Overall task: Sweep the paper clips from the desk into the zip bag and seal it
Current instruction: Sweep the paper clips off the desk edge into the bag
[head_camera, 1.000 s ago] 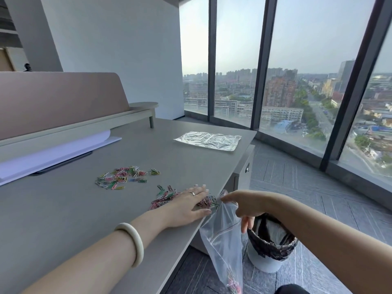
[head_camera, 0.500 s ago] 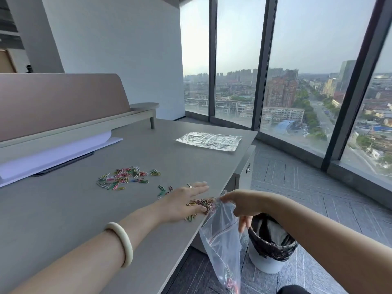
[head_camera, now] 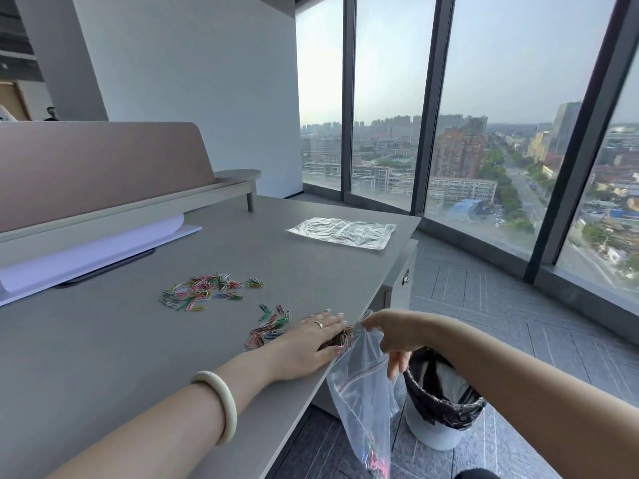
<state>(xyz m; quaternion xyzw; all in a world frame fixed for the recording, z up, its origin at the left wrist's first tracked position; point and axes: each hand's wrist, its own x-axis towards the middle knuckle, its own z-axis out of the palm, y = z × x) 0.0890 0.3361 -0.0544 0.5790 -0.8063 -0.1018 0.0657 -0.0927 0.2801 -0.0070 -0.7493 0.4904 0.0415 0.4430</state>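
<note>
Clear crinkled zip bag (head_camera: 363, 392) pinched in right hand (head_camera: 390, 335); left hand (head_camera: 307, 344), fingers together, flat on wiry paper clips (head_camera: 268, 331).

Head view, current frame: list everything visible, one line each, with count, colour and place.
Desk: one, grey, fills the left half.
Paper clips, far pile: many, mixed colours, mid-desk.
Paper clips, near group: a smaller scatter, mixed colours, beside and under the left hand at the desk edge.
Zip bag: one, clear, hanging open below the desk edge, some clips at its bottom.
Spare bag: one, clear and crinkled, flat at the far right of the desk.
Paper sheets: white, under the raised shelf.
Bin: one, white with black liner, on the floor.
Bracelet: one, cream, left wrist.
Left hand: flat on the desk.
Right hand: grip on the bag's mouth.
</note>
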